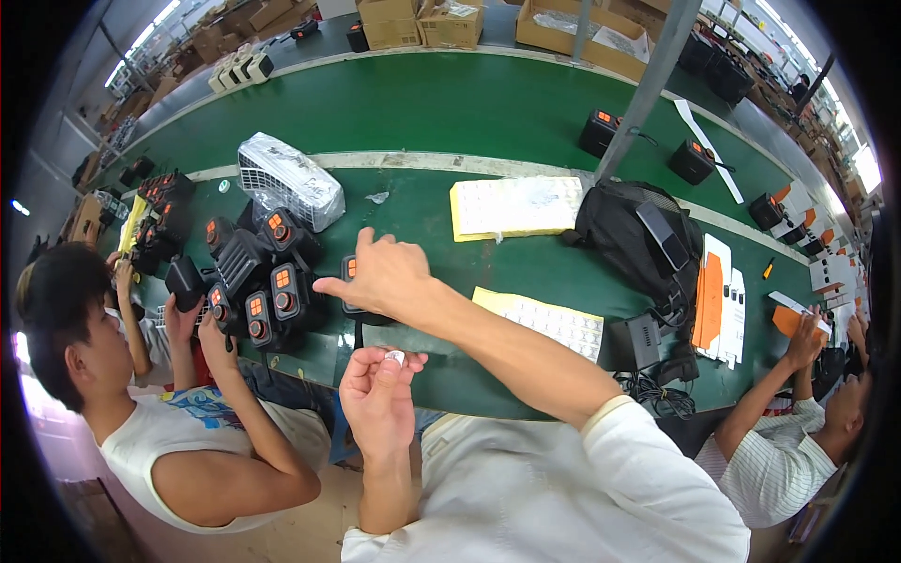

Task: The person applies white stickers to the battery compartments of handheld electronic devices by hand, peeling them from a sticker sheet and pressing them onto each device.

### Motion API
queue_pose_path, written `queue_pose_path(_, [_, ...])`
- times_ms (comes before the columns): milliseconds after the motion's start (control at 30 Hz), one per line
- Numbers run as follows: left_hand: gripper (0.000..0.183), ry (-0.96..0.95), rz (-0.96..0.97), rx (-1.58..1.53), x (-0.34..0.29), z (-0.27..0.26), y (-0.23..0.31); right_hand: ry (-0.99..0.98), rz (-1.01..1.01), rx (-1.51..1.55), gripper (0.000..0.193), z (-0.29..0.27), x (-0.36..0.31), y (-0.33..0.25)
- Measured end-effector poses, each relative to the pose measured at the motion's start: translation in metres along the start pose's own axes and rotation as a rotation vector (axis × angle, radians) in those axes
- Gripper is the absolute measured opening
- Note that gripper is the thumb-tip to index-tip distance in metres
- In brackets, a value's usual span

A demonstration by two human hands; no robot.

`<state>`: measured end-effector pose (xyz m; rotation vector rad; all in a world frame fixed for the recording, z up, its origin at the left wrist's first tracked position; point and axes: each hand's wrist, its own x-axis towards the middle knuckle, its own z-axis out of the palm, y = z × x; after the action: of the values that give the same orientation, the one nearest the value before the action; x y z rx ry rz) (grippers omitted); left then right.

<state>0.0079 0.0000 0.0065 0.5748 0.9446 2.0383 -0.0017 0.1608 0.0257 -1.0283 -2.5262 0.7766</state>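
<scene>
My left hand (380, 399) is closed in a pinch in front of the table's near edge. A small white piece (395, 357), perhaps a sticker, sits between its thumb and fingers. My right hand (389, 272) stretches leftward over the green table, thumb and forefinger spread apart. Below it stands a black box-shaped device (348, 269) with orange buttons, partly hidden by the hand; whether they touch I cannot tell. To the left, a cluster of similar black devices (291, 291) with orange buttons and round knobs crowds the table.
Beyond the cluster lies a plastic-wrapped white grid basket (291, 183). Yellow-backed sticker sheets (516, 206), a black backpack (624, 230) with a phone on it, and a black adapter (636, 342) with cables lie rightward. A metal post (648, 94) rises behind. Co-workers sit left (188, 422) and right (788, 450).
</scene>
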Motion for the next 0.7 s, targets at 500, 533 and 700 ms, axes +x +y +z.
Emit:
queue_pose_path(500, [0.013, -0.019, -0.080, 0.031, 0.026, 0.029, 0.001, -0.167, 0.444, 1.844, 0.047, -0.055, -0.110, 0.127])
queue_pose_path(533, [0.013, -0.028, -0.091, 0.026, 0.028, 0.033, -0.003, -0.120, 0.410, 1.844, 0.055, -0.057, -0.118, 0.119])
queue_pose_path(700, [0.005, -0.260, -0.322, 0.041, 0.029, 0.054, -0.020, 0.084, 0.324, 1.739, 0.066, -0.057, -0.150, 0.125])
